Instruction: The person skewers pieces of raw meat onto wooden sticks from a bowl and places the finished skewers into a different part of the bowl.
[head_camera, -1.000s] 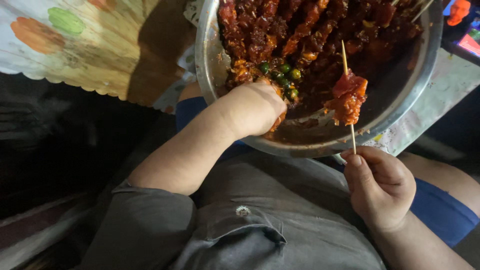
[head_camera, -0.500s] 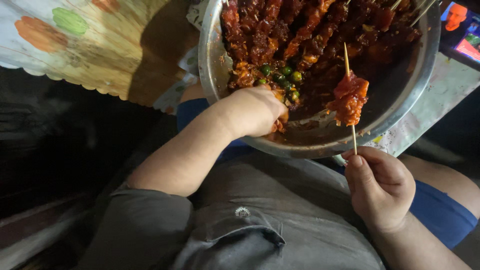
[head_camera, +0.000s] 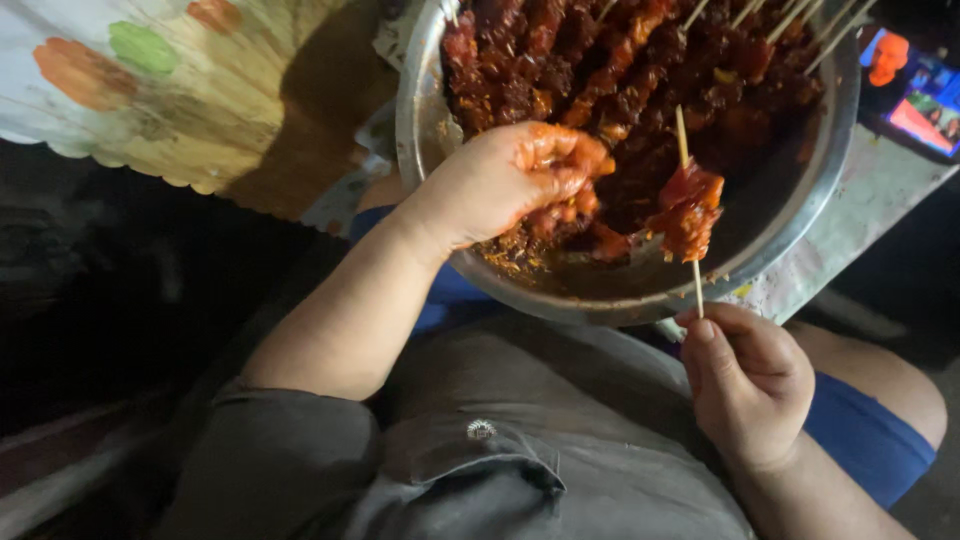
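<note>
Steel bowl (head_camera: 425, 130) being worked on lap. Meat pieces (head_camera: 560, 215) being pinched by left hand (head_camera: 500, 180), fingers pressed together. Skewer (head_camera: 690, 225) w/ few chunks being pinched at base by right hand (head_camera: 750, 385). Finished skewers (head_camera: 640, 60) being piled at back; loose meat left.

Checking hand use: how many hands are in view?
2. The left hand is in the metal bowl, on sauced meat; the right hand holds a skewer below the rim.

Metal bowl (head_camera: 430, 120) on patterned tablecloth (head_camera: 180, 110)
</note>
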